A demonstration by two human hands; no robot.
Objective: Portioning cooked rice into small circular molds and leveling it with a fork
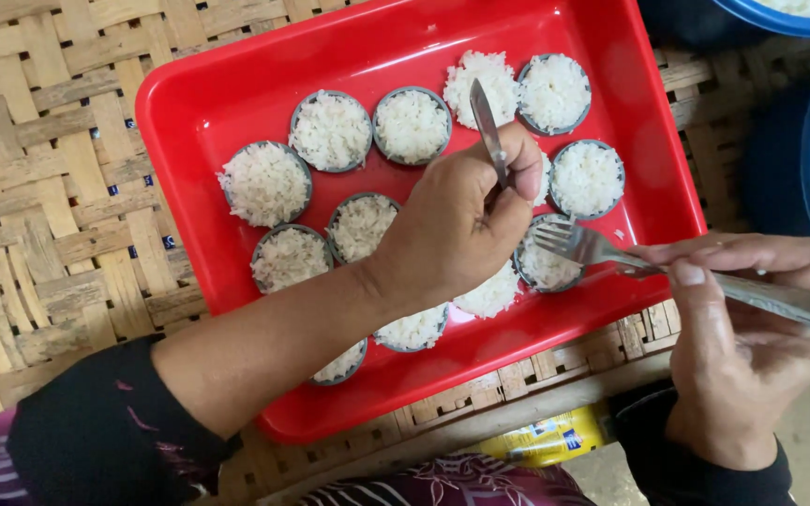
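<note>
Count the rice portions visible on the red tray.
12: four along the back row, one far left, two centre-left, two right, three along the front. The left hand may hide more.

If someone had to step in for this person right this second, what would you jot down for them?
Left hand: gripping a knife, blade pointing up, over the red tray.
Right hand: holding a fork, tines on the rice cup near the tray's right side.
The tray sits on a woven mat and holds about a dozen small round cups of white rice.
Done: most mounds still sit in their cups; one at the top and one near the front look free of a cup.
Left: the other cups still hold their rice.
</note>
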